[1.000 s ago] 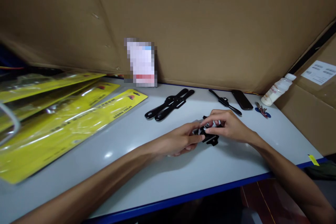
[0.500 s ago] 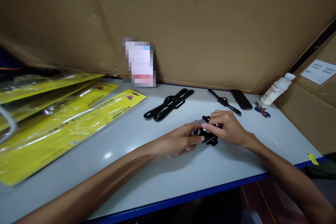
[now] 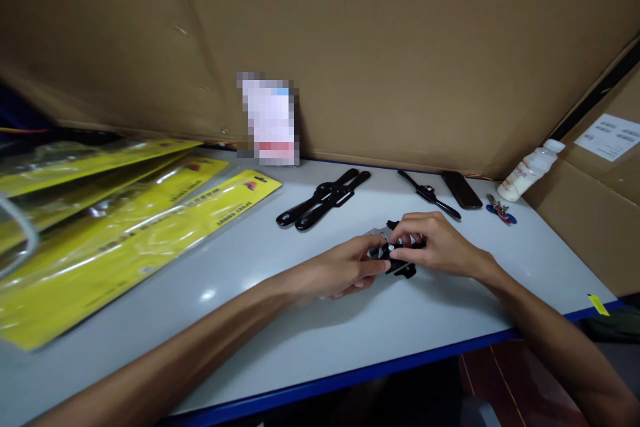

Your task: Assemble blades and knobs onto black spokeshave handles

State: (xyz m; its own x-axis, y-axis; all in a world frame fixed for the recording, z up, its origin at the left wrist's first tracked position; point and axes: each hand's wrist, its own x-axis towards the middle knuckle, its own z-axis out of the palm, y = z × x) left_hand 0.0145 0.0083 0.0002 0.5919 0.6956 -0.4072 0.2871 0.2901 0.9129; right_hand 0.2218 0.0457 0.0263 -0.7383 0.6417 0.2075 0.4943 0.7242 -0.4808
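Observation:
Both my hands meet over a small black part (image 3: 404, 269) with a silvery metal piece, resting on the white table (image 3: 320, 327). My left hand (image 3: 345, 267) pinches its left side with thumb and fingers. My right hand (image 3: 433, 243) covers its top, fingertips pressed on it. Much of the part is hidden under my fingers.
Two black handled pieces (image 3: 323, 199) lie behind my hands, a thinner black piece (image 3: 429, 194) and a dark phone (image 3: 461, 189) further right. A white bottle (image 3: 530, 170) and keys (image 3: 499, 209) lie at the right. Yellow packaging sheets (image 3: 115, 233) cover the left. Cardboard walls (image 3: 400, 47) enclose the back.
My right fingers shifted slightly over the black part; both hands stay at the same spot on the table.

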